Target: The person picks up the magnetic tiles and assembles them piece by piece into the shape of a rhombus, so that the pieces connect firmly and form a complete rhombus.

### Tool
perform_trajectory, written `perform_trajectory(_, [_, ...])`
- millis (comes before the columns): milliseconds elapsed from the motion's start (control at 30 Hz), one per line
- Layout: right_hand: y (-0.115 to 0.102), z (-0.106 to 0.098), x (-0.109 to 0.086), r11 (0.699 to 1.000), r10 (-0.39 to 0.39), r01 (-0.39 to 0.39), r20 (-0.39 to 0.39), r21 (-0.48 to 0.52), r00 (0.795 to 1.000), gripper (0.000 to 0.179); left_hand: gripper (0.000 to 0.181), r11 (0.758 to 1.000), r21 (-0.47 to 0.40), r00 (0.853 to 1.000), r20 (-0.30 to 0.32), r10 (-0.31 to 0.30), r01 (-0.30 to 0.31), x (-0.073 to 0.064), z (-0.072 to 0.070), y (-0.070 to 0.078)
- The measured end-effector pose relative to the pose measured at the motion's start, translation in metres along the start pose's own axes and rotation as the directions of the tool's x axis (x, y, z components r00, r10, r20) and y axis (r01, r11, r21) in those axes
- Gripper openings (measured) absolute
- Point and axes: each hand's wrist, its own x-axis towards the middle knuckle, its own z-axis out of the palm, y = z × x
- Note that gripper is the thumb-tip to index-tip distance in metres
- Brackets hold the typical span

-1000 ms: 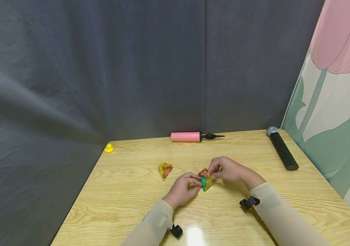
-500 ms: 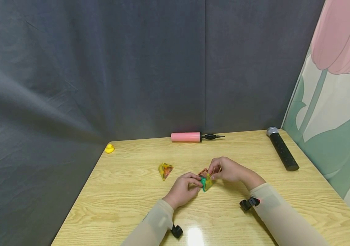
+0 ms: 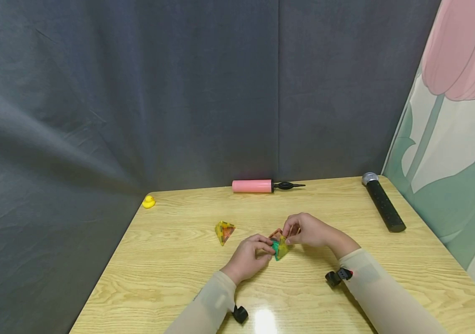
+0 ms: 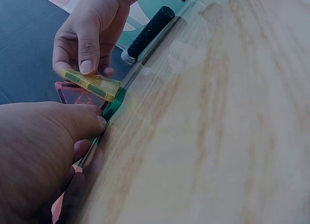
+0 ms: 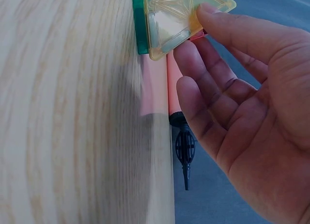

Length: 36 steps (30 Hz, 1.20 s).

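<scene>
In front of me a green magnetic tile [image 3: 276, 251] lies flat on the table. A translucent yellow triangular magnetic tile [image 5: 177, 16] rises from its right side, pinched near the tip by the thumb and fingers of my right hand [image 3: 310, 230]. An orange-red magnetic tile [image 4: 80, 95] stands at the green tile's far side, partly hidden by the yellow one. My left hand [image 3: 247, 257] holds the green tile at its left edge, with the thumb right at the rim in the left wrist view; its fingers hide part of that side.
Left of the hands sits a small yellow and orange tile assembly [image 3: 224, 231]. A pink hand pump [image 3: 252, 186] lies along the back edge, a yellow rubber duck [image 3: 148, 202] at the back left corner. On the right lies a black microphone [image 3: 383, 204]. A dark curtain [image 3: 220, 93] hangs behind.
The yellow tile tilts very slightly inward toward the orange-red one under my right fingers. Otherwise both hands and the tiles keep their places.
</scene>
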Motion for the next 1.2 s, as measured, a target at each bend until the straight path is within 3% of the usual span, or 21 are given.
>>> perform_trajectory(1200, [0.0020,0.0020,0.0020,1.000,0.022,-0.022,0.021,0.019,1.000,0.013,0.012,1.000,-0.001,1.000,0.001,-0.005,0.005,0.0013,0.0008,-0.0025])
